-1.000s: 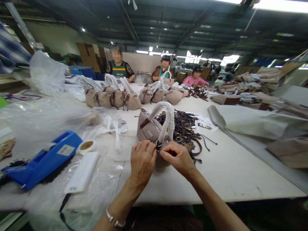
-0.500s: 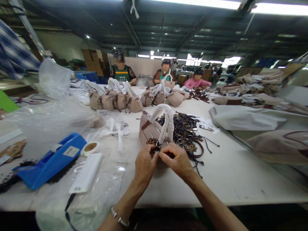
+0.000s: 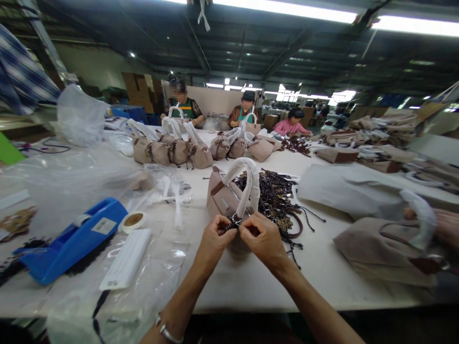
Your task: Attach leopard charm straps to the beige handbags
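A beige handbag (image 3: 222, 193) with brown trim and white-wrapped handles (image 3: 252, 184) stands in front of me. At the metal ring below its handle, my left hand (image 3: 215, 237) pinches a dark braided cord (image 3: 229, 226). Just right of it, my right hand (image 3: 263, 239) has thumb and forefinger pressed together by the same ring; what lies between those fingertips is hidden. Both sets of fingertips nearly meet. Beside the bag, to the right, lies a heap of dark braided cords with leopard-patterned charms (image 3: 276, 196).
On the left are a blue tape dispenser (image 3: 77, 243), a tape roll (image 3: 132, 220), a white power bank (image 3: 127, 260) and clear plastic. Finished-looking bags (image 3: 201, 152) line the back. Another person's hand (image 3: 446, 231) holds a beige bag (image 3: 380, 248) at right. Several co-workers sit opposite.
My hands stay at the ring, the fingers shifted slightly and more of the dark cord showing. At right, another person's hand has appeared gripping a bag's wrapped handle, and that bag has moved nearer.
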Available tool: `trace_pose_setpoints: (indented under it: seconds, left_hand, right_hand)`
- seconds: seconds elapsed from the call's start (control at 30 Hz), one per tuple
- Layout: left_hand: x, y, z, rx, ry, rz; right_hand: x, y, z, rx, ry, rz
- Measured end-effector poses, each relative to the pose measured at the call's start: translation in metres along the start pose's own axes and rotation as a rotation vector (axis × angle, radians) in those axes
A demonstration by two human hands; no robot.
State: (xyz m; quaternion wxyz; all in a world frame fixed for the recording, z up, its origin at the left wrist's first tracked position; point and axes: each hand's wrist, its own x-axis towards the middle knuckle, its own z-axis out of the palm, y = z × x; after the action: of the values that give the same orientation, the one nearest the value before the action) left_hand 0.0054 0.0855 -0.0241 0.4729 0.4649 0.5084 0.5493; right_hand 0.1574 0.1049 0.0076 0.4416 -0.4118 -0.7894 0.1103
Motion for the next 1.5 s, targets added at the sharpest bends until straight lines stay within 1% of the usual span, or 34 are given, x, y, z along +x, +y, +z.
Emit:
trace_pose_setpoints:
  seconds: [0.23, 0.37, 0.43, 0.5, 0.63, 0.87, 1.0, 1.13, 1.2, 1.33, 1.43, 1.5]
  left_hand:
    - [0.002, 0.001, -0.002, -0.091, 0.014, -0.012]
    - [0.003, -0.003, -0.004, -0.095, 0.000, 0.031]
    - [0.003, -0.004, -0.005, -0.074, 0.006, 0.069]
    - [0.003, -0.005, -0.006, -0.080, 0.008, 0.078]
    - [0.004, -0.004, -0.007, -0.151, -0.033, 0.007]
    - [0.007, 0.008, -0.008, -0.038, -0.067, -0.090]
    - [0.008, 0.015, -0.012, -0.084, -0.089, -0.132]
    - [0.015, 0.016, -0.015, -0.121, -0.137, -0.152]
    - [0.021, 0.015, -0.014, -0.113, -0.133, -0.144]
    - [0.030, 0.014, -0.009, -0.022, -0.072, -0.132]
    - [0.032, 0.014, -0.007, 0.041, -0.048, -0.123]
    - [0.030, 0.013, -0.007, 0.024, -0.048, -0.131]
  right_hand:
    - [0.003, -0.003, 0.003, -0.055, -0.023, 0.004]
    - [0.005, -0.003, 0.005, -0.065, -0.029, 0.009]
    - [0.005, -0.003, 0.006, -0.067, -0.051, 0.016]
    - [0.006, -0.003, 0.006, -0.066, -0.086, 0.026]
    - [0.007, -0.002, 0.004, -0.056, -0.115, 0.034]
    - [0.007, 0.000, 0.003, -0.032, -0.104, 0.040]
    - [0.006, 0.000, 0.003, -0.026, -0.096, 0.042]
    - [0.007, 0.001, 0.003, -0.024, -0.104, 0.051]
    - [0.007, 0.001, 0.003, -0.023, -0.106, 0.059]
    - [0.008, 0.001, 0.003, -0.021, -0.104, 0.057]
    - [0.007, 0.002, 0.004, -0.035, -0.100, 0.050]
    - [0.007, 0.002, 0.004, -0.054, -0.099, 0.037]
